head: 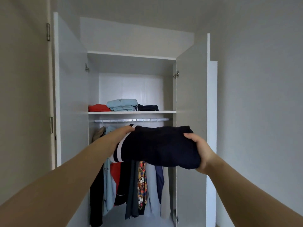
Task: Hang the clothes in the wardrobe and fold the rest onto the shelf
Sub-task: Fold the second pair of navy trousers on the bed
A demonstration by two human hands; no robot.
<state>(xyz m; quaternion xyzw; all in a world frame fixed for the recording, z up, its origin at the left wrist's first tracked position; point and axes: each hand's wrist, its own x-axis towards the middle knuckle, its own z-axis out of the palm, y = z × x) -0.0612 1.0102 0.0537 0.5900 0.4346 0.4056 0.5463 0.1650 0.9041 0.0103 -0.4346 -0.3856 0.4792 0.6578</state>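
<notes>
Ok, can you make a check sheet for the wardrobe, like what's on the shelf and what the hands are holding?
Surface: white shelf carries three folded piles in a row: red pile, light blue pile, dark pile.
Job's things: folded dark garment with white stripes, held in the air lower than the shelf, in front of the rail; hanging clothes hang below the rail.
Clutter: nothing seen.
Grippers: left hand grips the garment's striped left end; right hand grips its right end, thumb on top.
Cables: nothing seen.
Surroundings: left door and right door stand open; plain walls around.
</notes>
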